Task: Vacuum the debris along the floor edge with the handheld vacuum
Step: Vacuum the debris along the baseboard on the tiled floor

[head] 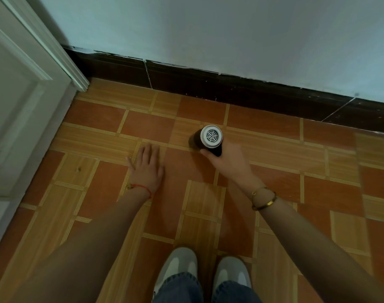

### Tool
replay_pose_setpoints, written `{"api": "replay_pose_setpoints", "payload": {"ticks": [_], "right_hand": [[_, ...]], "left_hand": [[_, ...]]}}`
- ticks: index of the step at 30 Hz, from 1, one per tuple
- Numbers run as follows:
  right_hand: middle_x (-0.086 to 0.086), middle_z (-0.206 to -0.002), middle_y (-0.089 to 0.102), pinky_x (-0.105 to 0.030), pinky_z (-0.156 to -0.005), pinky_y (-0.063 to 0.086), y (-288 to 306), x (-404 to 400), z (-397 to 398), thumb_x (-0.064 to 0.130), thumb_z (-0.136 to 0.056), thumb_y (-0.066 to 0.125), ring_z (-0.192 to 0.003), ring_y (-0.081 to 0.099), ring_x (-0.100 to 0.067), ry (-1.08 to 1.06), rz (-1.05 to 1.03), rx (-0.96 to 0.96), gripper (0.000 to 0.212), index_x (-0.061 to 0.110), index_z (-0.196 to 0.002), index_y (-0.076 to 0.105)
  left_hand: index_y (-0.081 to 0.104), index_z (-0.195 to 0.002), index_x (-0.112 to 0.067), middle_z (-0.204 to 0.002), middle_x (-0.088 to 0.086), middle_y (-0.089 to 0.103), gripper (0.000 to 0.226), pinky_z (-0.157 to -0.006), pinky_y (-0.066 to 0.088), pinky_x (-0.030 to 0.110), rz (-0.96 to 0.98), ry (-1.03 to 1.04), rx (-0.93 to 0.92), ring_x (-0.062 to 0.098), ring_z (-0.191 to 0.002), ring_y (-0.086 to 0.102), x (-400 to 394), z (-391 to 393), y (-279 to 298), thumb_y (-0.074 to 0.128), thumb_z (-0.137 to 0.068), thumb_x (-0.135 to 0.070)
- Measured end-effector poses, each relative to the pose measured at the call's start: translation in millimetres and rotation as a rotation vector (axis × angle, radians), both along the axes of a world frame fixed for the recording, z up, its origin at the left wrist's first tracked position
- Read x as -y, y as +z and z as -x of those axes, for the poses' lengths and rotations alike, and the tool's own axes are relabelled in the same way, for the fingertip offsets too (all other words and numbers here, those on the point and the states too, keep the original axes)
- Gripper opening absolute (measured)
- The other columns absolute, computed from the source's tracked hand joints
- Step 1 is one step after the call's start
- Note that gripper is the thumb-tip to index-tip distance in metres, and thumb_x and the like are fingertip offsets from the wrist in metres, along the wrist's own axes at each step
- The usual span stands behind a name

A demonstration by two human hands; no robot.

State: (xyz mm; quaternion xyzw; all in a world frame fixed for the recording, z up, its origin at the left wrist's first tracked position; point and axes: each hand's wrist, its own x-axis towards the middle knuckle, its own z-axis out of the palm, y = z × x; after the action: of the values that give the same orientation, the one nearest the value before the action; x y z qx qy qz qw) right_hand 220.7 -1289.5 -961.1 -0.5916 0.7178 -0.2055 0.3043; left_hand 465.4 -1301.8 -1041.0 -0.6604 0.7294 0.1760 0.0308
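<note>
The handheld vacuum [210, 137] is a dark cylinder with a white vented cap facing up at me. It stands nose-down on the tiled floor, a short way out from the dark baseboard [208, 84]. My right hand [225, 159] is wrapped around its body from the near side. My left hand [147, 166] hovers flat over the tiles to the vacuum's left, fingers spread, holding nothing. A small speck of debris [78, 170] lies on a tile at the left. I see no other debris along the floor edge.
A white door and frame [22, 101] close off the left side, meeting the baseboard at the corner. A pale wall [230, 29] rises above the baseboard. My two grey shoes [199, 270] stand at the bottom middle on the orange and wood-pattern tiles.
</note>
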Motion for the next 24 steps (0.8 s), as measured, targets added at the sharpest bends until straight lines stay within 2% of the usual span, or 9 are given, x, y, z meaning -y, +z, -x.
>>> {"api": "replay_pose_setpoints", "payload": {"ticks": [7, 9, 11, 13, 15, 17, 19, 21, 24], "right_hand": [[-0.005, -0.120, 0.066, -0.040, -0.086, 0.054, -7, 27, 10, 0.046, -0.085, 0.067, -0.108, 0.063, -0.023, -0.113, 0.071, 0.005, 0.062, 0.014, -0.134, 0.048], [-0.004, -0.120, 0.067, -0.031, -0.084, 0.053, -8, 29, 8, 0.044, -0.085, 0.069, -0.108, 0.062, -0.021, -0.125, 0.082, 0.036, 0.059, 0.013, -0.132, 0.050], [-0.001, -0.112, 0.068, -0.015, -0.074, 0.045, -9, 26, 6, 0.042, -0.085, 0.069, -0.103, 0.063, -0.016, -0.121, 0.073, 0.062, 0.054, 0.013, -0.129, 0.054], [0.001, -0.094, 0.067, -0.011, -0.063, 0.041, -8, 20, 2, 0.041, -0.086, 0.068, -0.087, 0.063, -0.012, -0.128, 0.018, 0.110, 0.043, 0.014, -0.119, 0.059], [-0.004, -0.073, 0.065, -0.023, -0.057, 0.048, -3, 14, -2, 0.039, -0.088, 0.067, -0.062, 0.062, -0.016, -0.168, -0.100, 0.291, 0.028, 0.013, -0.099, 0.062], [-0.009, -0.063, 0.061, -0.032, -0.053, 0.051, 6, 9, -4, 0.034, -0.090, 0.067, -0.049, 0.058, -0.019, -0.257, -0.239, 0.555, 0.026, 0.008, -0.088, 0.061], [-0.009, -0.063, 0.060, -0.029, -0.051, 0.051, 16, 4, -3, 0.032, -0.090, 0.067, -0.048, 0.057, -0.019, -0.344, -0.321, 0.764, 0.030, 0.003, -0.095, 0.062], [-0.007, -0.065, 0.060, -0.027, -0.050, 0.050, 23, 0, 0, 0.034, -0.089, 0.067, -0.050, 0.056, -0.018, -0.397, -0.349, 0.924, 0.035, 0.002, -0.102, 0.062], [-0.005, -0.066, 0.058, -0.026, -0.050, 0.049, 32, -6, 10, 0.039, -0.087, 0.067, -0.051, 0.054, -0.016, -0.423, -0.398, 1.121, 0.032, 0.008, -0.087, 0.061]], "left_hand": [[0.014, -0.159, -0.024, -0.167, 0.001, 0.008, 0.062, -0.118, -0.009, 0.060, 0.083, -0.006, -0.041, 0.020, -0.155, 0.000, -3, -3, -8, 0.033, -0.103, -0.043], [0.022, -0.157, -0.020, -0.166, 0.005, 0.014, 0.060, -0.120, -0.007, 0.059, 0.122, 0.012, -0.070, 0.024, -0.154, 0.005, -3, 1, -8, 0.037, -0.103, -0.039], [0.033, -0.153, -0.013, -0.162, 0.011, 0.026, 0.056, -0.121, -0.003, 0.057, 0.166, 0.068, -0.119, 0.030, -0.152, 0.013, -1, 8, -7, 0.041, -0.101, -0.034], [0.043, -0.145, -0.007, -0.153, 0.016, 0.038, 0.053, -0.122, 0.013, 0.057, 0.204, 0.147, -0.225, 0.035, -0.146, 0.026, 1, 19, -4, 0.039, -0.099, -0.033], [0.044, -0.143, -0.005, -0.148, 0.016, 0.042, 0.053, -0.118, 0.029, 0.050, 0.211, 0.219, -0.392, 0.032, -0.139, 0.035, 3, 34, 3, 0.034, -0.100, -0.034], [0.042, -0.144, -0.006, -0.146, 0.015, 0.042, 0.047, -0.115, 0.032, 0.042, 0.186, 0.291, -0.560, 0.028, -0.135, 0.038, 7, 52, 16, 0.039, -0.103, -0.027], [0.043, -0.143, -0.006, -0.141, 0.013, 0.045, 0.044, -0.112, 0.035, 0.040, 0.155, 0.379, -0.698, 0.025, -0.131, 0.042, 13, 69, 32, 0.042, -0.103, -0.022], [0.043, -0.145, -0.011, -0.141, 0.005, 0.047, 0.044, -0.111, 0.036, 0.037, 0.077, 0.515, -0.856, 0.018, -0.129, 0.043, 18, 81, 52, 0.041, -0.104, -0.027], [0.046, -0.143, -0.018, -0.140, 0.001, 0.053, 0.046, -0.107, 0.041, 0.038, -0.148, 0.683, -1.118, 0.016, -0.128, 0.051, 28, 92, 72, 0.041, -0.103, -0.040]]}}
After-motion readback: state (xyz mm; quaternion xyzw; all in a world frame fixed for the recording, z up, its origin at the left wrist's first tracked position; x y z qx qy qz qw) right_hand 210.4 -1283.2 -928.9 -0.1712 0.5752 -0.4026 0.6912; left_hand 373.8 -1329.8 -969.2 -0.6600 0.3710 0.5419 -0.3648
